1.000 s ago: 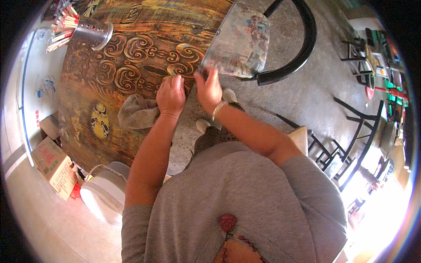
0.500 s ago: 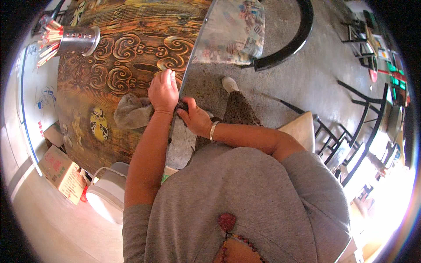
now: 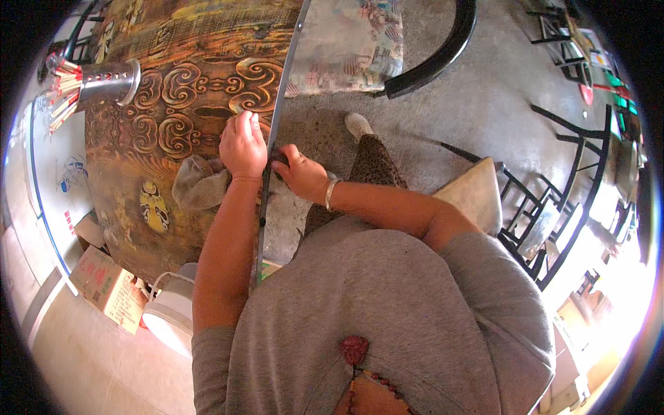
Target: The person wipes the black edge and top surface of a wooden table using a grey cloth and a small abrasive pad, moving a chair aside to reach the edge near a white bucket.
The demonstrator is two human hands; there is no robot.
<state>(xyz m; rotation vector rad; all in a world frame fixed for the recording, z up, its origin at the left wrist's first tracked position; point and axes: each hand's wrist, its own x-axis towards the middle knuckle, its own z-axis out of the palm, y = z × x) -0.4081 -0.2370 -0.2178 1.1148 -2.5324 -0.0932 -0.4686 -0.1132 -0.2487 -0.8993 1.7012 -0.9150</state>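
My left hand (image 3: 243,146) rests at the edge of a wooden-patterned table (image 3: 183,83), its fingers bent and pressed together. What they hold, if anything, is hidden. A crumpled grey-beige cloth (image 3: 199,185) lies on the tabletop beside my left wrist, partly behind it. Just past the edge, my right hand (image 3: 304,176), with a pale bangle at its wrist, is closed with the thumb toward the table. Something dark shows by its fingers against the edge, too small to name.
A perforated metal holder (image 3: 111,81) of red-and-white chopsticks (image 3: 66,90) is at the far left. Below the table are a carton (image 3: 107,282) and a white bucket (image 3: 173,311). A patterned seat (image 3: 342,52) with a black curved frame (image 3: 439,69) stands ahead; black chairs (image 3: 567,152) stand right.
The table and both hands sit slightly farther left in the picture. My right hand has shifted a little up along the edge, and less of the dark thing shows.
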